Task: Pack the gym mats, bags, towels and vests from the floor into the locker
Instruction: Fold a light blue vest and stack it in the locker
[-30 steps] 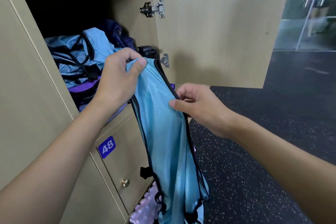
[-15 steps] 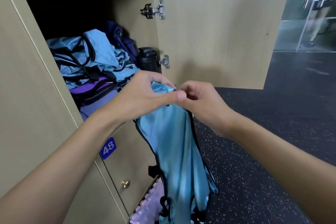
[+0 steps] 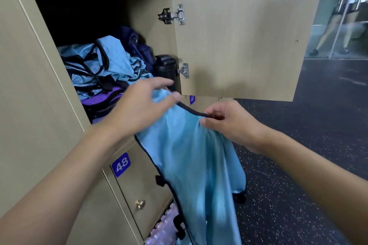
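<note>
step in hand: stowing one more vest point(image 3: 191, 155); light blue, black trim, held mid-frame just outside the open locker point(image 3: 153, 32) compartment; most of it hangs down past the door marked 48 point(image 3: 121, 164) toward the floor point(image 3: 298, 195); left hand point(image 3: 139, 109) is at the vest's top fold, fabric coming out between thumb and fingers point(image 3: 159, 82); those fingers are fairly straight and blurred, so I read a loose pinch, not certain; right hand point(image 3: 231, 123) has thumb and curled fingers clamped on the trimmed edge, right of centre.

compartment, upper left of frame, already holds a heap of blue vests point(image 3: 103, 65) on something purple point(image 3: 103, 99); dark bag point(image 3: 139, 45) behind; black bottle point(image 3: 165, 67) by the lower hinge; space above the heap looks ample.

next move, my judgement: gather the hanging length into a bundle, lift it over the sill, set it on the heap, push it back clear of the open door point(image 3: 239, 36); risk: the tail catching on the knob point(image 3: 140, 204) below; pink foam piece point(image 3: 163, 228) at bottom centre, likely a mat, is not yet packed.
</note>
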`<state>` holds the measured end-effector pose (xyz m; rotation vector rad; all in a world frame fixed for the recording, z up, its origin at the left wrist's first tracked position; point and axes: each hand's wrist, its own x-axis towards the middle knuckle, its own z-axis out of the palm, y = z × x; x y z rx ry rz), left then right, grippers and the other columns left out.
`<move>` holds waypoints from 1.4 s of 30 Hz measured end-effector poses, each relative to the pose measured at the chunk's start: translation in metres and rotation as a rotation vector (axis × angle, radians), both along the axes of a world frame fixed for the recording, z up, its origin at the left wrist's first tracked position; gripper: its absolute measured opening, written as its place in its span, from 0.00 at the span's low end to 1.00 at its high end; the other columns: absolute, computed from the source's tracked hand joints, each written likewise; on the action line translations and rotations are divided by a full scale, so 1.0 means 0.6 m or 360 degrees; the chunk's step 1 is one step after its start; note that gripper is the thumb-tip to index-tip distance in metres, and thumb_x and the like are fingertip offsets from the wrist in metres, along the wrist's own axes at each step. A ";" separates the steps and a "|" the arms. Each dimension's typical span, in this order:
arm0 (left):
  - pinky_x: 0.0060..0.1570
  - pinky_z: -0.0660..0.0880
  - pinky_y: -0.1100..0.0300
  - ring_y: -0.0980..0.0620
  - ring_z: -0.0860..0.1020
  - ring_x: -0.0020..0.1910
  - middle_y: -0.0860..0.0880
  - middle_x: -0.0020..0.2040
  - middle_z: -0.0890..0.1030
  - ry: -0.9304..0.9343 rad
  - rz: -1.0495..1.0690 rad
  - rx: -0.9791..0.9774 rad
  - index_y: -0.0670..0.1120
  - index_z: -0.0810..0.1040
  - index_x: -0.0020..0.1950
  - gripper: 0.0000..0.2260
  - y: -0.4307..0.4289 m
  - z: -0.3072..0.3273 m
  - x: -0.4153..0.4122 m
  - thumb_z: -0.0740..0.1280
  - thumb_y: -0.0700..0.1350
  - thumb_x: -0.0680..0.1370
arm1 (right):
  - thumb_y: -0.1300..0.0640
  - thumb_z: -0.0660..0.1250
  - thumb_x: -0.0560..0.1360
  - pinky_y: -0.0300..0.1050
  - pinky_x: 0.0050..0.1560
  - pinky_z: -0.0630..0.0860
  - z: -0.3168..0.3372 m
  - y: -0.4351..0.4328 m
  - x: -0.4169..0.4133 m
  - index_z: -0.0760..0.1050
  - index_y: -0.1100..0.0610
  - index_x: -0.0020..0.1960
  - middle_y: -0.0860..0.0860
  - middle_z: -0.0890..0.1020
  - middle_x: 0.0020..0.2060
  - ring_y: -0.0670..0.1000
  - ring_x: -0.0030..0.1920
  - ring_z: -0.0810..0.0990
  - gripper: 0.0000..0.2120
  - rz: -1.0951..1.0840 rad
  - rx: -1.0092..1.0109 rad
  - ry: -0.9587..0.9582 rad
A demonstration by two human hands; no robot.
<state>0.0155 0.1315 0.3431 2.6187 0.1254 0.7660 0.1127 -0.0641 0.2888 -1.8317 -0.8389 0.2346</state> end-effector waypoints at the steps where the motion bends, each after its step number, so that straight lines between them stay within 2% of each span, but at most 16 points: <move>1: 0.61 0.66 0.66 0.63 0.73 0.64 0.59 0.64 0.78 0.0085 -0.0080 -0.0022 0.53 0.76 0.70 0.24 -0.012 -0.006 0.001 0.71 0.57 0.76 | 0.60 0.70 0.78 0.39 0.35 0.69 0.000 0.002 -0.002 0.79 0.62 0.45 0.57 0.80 0.36 0.47 0.35 0.73 0.05 0.0028 0.0003 -0.0028; 3: 0.65 0.64 0.70 0.67 0.71 0.66 0.60 0.67 0.76 0.0211 -0.0266 -0.0087 0.52 0.73 0.73 0.30 -0.033 -0.022 0.008 0.73 0.58 0.73 | 0.62 0.69 0.78 0.34 0.32 0.66 0.001 0.005 -0.008 0.78 0.62 0.44 0.49 0.76 0.31 0.42 0.29 0.70 0.05 0.0106 -0.0003 -0.0101; 5: 0.68 0.68 0.65 0.67 0.74 0.63 0.59 0.65 0.80 0.0325 -0.0465 -0.0177 0.50 0.75 0.72 0.28 -0.039 -0.038 0.019 0.74 0.57 0.74 | 0.62 0.69 0.78 0.31 0.31 0.64 0.003 0.006 -0.013 0.78 0.62 0.43 0.47 0.74 0.30 0.39 0.28 0.68 0.06 0.0186 -0.0017 -0.0199; 7: 0.56 0.75 0.65 0.64 0.81 0.52 0.57 0.54 0.85 0.0373 -0.0590 -0.0200 0.49 0.82 0.63 0.16 -0.037 -0.044 0.021 0.74 0.51 0.76 | 0.62 0.70 0.77 0.29 0.32 0.65 0.003 0.004 -0.015 0.79 0.63 0.43 0.47 0.76 0.32 0.39 0.29 0.69 0.05 0.0214 -0.0020 -0.0236; 9: 0.40 0.73 0.69 0.64 0.79 0.37 0.54 0.42 0.85 0.0365 -0.0565 -0.0234 0.47 0.86 0.52 0.05 -0.035 -0.043 0.019 0.73 0.45 0.77 | 0.61 0.71 0.77 0.29 0.32 0.66 0.003 0.001 -0.014 0.80 0.61 0.44 0.46 0.78 0.32 0.38 0.28 0.71 0.04 0.0183 -0.0050 -0.0212; 10: 0.38 0.71 0.70 0.64 0.77 0.34 0.54 0.39 0.84 0.0349 -0.0527 -0.0216 0.46 0.86 0.48 0.03 -0.034 -0.042 0.018 0.72 0.44 0.77 | 0.60 0.72 0.76 0.30 0.32 0.67 0.003 -0.001 -0.015 0.81 0.61 0.45 0.47 0.79 0.32 0.39 0.29 0.71 0.04 0.0168 -0.0071 -0.0193; 13: 0.43 0.72 0.66 0.65 0.78 0.39 0.59 0.40 0.82 0.0245 -0.0354 -0.0065 0.49 0.83 0.43 0.05 -0.026 -0.032 0.014 0.71 0.44 0.79 | 0.58 0.71 0.77 0.45 0.40 0.74 0.003 -0.009 -0.012 0.81 0.59 0.47 0.58 0.85 0.40 0.47 0.37 0.76 0.05 0.0138 -0.0147 -0.0167; 16: 0.48 0.69 0.58 0.54 0.76 0.48 0.54 0.45 0.81 0.0105 -0.0001 0.0124 0.50 0.83 0.48 0.05 -0.012 -0.015 0.008 0.68 0.47 0.80 | 0.58 0.70 0.78 0.59 0.46 0.79 0.006 -0.021 -0.006 0.81 0.59 0.49 0.60 0.85 0.45 0.51 0.40 0.79 0.05 0.0076 -0.0195 -0.0159; 20: 0.49 0.67 0.62 0.52 0.76 0.55 0.53 0.52 0.82 0.0076 0.0107 0.0234 0.50 0.82 0.55 0.07 0.003 -0.010 0.003 0.67 0.49 0.80 | 0.60 0.68 0.79 0.50 0.42 0.78 0.011 -0.029 0.001 0.81 0.61 0.49 0.55 0.86 0.42 0.48 0.38 0.78 0.05 0.0031 -0.0194 -0.0224; 23: 0.52 0.65 0.79 0.68 0.76 0.54 0.57 0.60 0.81 0.0161 -0.0233 0.0025 0.51 0.81 0.65 0.18 -0.017 -0.027 0.012 0.73 0.51 0.76 | 0.60 0.69 0.78 0.39 0.35 0.70 0.011 -0.025 -0.002 0.79 0.60 0.45 0.50 0.80 0.33 0.45 0.32 0.71 0.04 0.0064 -0.0202 -0.0296; 24: 0.56 0.65 0.80 0.71 0.75 0.55 0.58 0.62 0.80 0.0193 -0.0344 -0.0048 0.51 0.80 0.67 0.20 -0.025 -0.035 0.016 0.74 0.52 0.75 | 0.60 0.69 0.78 0.37 0.33 0.68 0.011 -0.024 -0.004 0.79 0.59 0.44 0.49 0.78 0.32 0.44 0.31 0.70 0.04 0.0083 -0.0206 -0.0311; 26: 0.65 0.70 0.67 0.68 0.77 0.58 0.58 0.61 0.82 0.0297 -0.0524 -0.0154 0.51 0.80 0.67 0.21 -0.038 -0.053 0.025 0.74 0.54 0.75 | 0.58 0.70 0.78 0.37 0.33 0.66 0.011 -0.020 -0.009 0.79 0.58 0.43 0.49 0.77 0.31 0.44 0.31 0.69 0.05 0.0120 -0.0215 -0.0369; 29: 0.53 0.78 0.51 0.59 0.81 0.45 0.55 0.44 0.86 0.0406 -0.0589 -0.0171 0.56 0.85 0.53 0.12 -0.038 -0.067 0.030 0.71 0.59 0.73 | 0.58 0.71 0.77 0.41 0.38 0.72 0.013 -0.021 -0.010 0.80 0.58 0.46 0.55 0.83 0.37 0.45 0.35 0.74 0.04 0.0130 -0.0213 -0.0364; 32: 0.51 0.77 0.50 0.56 0.80 0.41 0.54 0.40 0.84 0.0339 -0.0482 -0.0195 0.55 0.85 0.44 0.03 -0.030 -0.064 0.032 0.74 0.52 0.75 | 0.60 0.71 0.77 0.43 0.43 0.77 0.015 -0.029 -0.006 0.81 0.58 0.48 0.56 0.86 0.42 0.45 0.38 0.78 0.02 0.0133 -0.0228 -0.0322; 39: 0.51 0.76 0.54 0.51 0.81 0.47 0.53 0.44 0.83 0.0128 -0.0104 -0.0064 0.49 0.83 0.45 0.05 -0.006 -0.051 0.036 0.70 0.48 0.79 | 0.58 0.68 0.79 0.40 0.37 0.74 0.026 -0.059 0.020 0.81 0.54 0.44 0.52 0.84 0.37 0.45 0.33 0.76 0.06 -0.0029 -0.0337 -0.0366; 42: 0.50 0.74 0.55 0.49 0.79 0.49 0.52 0.47 0.83 0.0097 -0.0013 -0.0035 0.50 0.82 0.47 0.04 -0.004 -0.047 0.036 0.69 0.49 0.79 | 0.60 0.66 0.79 0.46 0.48 0.78 0.032 -0.070 0.026 0.82 0.57 0.49 0.51 0.85 0.43 0.48 0.42 0.82 0.06 -0.0120 -0.0451 -0.0523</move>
